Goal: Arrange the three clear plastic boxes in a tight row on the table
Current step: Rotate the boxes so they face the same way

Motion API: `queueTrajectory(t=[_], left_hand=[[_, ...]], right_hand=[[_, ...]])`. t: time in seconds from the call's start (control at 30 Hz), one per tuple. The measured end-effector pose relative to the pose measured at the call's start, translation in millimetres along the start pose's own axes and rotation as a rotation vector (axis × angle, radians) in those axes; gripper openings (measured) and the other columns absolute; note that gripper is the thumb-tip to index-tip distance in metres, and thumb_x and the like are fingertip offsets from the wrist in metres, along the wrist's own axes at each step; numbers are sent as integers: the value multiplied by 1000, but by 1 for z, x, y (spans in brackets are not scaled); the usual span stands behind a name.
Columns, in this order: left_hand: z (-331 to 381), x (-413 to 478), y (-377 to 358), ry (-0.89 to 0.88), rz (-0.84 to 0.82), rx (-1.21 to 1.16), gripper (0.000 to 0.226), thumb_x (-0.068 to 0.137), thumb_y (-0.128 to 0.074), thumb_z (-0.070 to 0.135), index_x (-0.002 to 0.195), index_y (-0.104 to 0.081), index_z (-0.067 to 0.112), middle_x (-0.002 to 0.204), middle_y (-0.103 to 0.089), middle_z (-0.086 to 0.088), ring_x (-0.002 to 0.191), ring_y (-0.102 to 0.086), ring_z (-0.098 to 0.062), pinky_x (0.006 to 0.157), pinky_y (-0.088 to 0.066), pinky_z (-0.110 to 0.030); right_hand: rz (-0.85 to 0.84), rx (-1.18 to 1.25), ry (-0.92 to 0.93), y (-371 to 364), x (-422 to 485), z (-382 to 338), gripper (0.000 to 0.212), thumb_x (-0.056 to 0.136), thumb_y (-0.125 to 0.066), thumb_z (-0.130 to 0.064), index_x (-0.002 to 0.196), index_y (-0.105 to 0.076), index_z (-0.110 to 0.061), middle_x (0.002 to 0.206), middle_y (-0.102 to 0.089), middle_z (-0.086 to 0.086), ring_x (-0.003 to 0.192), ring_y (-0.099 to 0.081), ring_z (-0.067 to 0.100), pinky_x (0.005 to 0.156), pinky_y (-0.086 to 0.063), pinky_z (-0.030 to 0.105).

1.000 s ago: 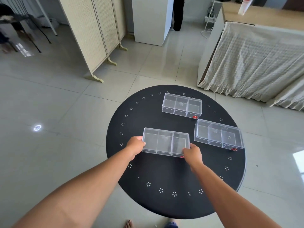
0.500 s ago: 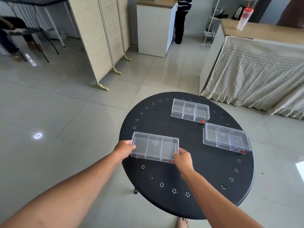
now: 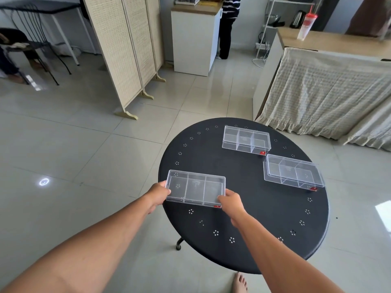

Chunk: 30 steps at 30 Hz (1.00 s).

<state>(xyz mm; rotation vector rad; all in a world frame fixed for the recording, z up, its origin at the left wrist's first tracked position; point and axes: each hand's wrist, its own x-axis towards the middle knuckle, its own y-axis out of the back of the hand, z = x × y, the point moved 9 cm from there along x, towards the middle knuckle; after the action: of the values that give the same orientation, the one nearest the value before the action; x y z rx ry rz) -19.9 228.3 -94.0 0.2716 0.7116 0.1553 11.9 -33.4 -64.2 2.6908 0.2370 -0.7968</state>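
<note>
Three clear plastic boxes, each split into three compartments, are over a round black table point(image 3: 254, 218). I hold the nearest box point(image 3: 195, 188) by its short ends at the table's left edge: my left hand point(image 3: 157, 193) grips the left end, my right hand point(image 3: 230, 200) the right near corner. A second box point(image 3: 246, 140) lies at the far side of the table. The third box point(image 3: 293, 174) rests at the right, turned slightly, apart from the other two.
A folding wicker screen point(image 3: 124, 49) stands on the tiled floor to the far left. A cloth-covered counter point(image 3: 330, 92) is just beyond the table on the right. A person point(image 3: 227, 26) stands at a white cabinet point(image 3: 194, 39) in the back. My bare foot point(image 3: 240, 282) shows below the table.
Both hands have carried the near box leftward, from the table's middle front to its left edge. The view has shifted up and left. The other two boxes stay put.
</note>
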Motion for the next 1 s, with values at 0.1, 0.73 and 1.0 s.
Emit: queueTrajectory(t=[0.1, 0.73, 1.0], left_hand=[[-2, 2, -1, -11, -11, -22, 49, 95, -40, 3, 137, -52, 24, 129, -61, -3, 117, -56, -22, 90, -38, -30], [-25, 13, 24, 53, 198, -160, 50, 87, -59, 10, 135, -57, 22, 84, -68, -3, 72, -47, -24, 67, -48, -34], [-22, 19, 32, 42, 229, -128, 48, 88, -59, 10, 134, -59, 24, 112, -72, -16, 54, -41, -17, 59, -45, -28]], right_hand=[[-14, 14, -6, -3, -2, 0, 36, 84, -44, 2, 99, -68, -20, 89, -71, -6, 80, -62, 14, 64, -46, 21], [92, -90, -31, 1, 11, 21, 49, 88, -39, -1, 113, -70, -29, 76, -65, -9, 54, -44, 8, 55, -38, 20], [91, -76, -21, -2, 21, 17, 46, 93, -41, -2, 122, -68, -26, 76, -63, -12, 60, -47, 6, 61, -40, 21]])
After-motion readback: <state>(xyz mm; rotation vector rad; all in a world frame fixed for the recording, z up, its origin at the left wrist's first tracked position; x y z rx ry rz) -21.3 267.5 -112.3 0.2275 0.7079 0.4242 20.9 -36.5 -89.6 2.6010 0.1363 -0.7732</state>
